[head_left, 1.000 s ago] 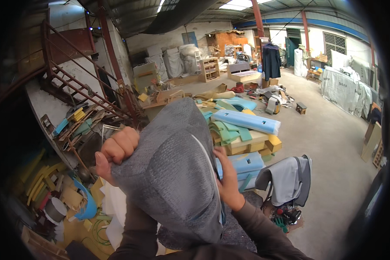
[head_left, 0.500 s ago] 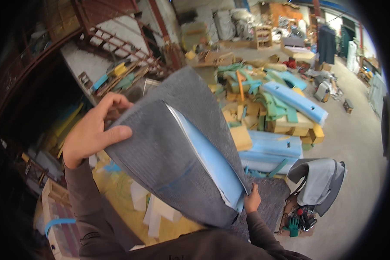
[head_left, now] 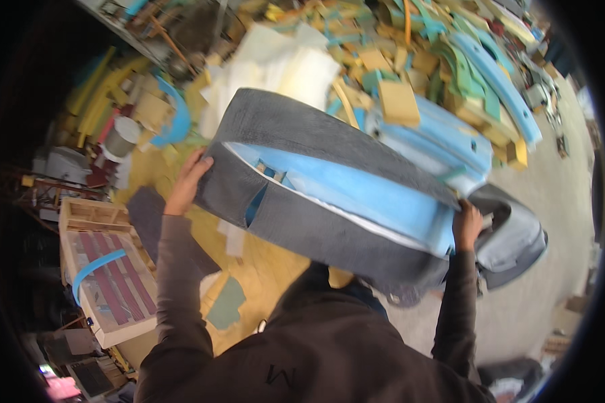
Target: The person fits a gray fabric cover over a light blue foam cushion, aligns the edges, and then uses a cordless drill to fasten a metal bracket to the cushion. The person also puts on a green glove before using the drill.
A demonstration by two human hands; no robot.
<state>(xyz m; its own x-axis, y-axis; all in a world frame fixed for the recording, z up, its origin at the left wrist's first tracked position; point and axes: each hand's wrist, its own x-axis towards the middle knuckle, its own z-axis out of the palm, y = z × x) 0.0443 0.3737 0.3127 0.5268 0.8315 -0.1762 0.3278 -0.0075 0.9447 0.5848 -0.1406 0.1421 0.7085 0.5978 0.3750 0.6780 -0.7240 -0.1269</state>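
A long foam cushion in a dark grey fabric cover is held up in front of me, lying crosswise. Its cover gapes along a long slit with a white edge, and blue foam shows inside. Near the left end, a second short gap in the fabric shows a dark blue patch. My left hand grips the cushion's left end, fingers partly behind it. At the opposite end my right hand is closed on the fabric edge beside the slit's corner.
Yellow sheeting covers the floor below. On the left stands a wooden frame with dark red straps. White sheets and a heap of foam offcuts lie ahead. A grey upholstered piece sits just right of my right hand.
The cushion has swung from a steep tilt to a nearly level crosswise position, and its slit gapes wider. My right hand has risen to the right. The view has tipped downward.
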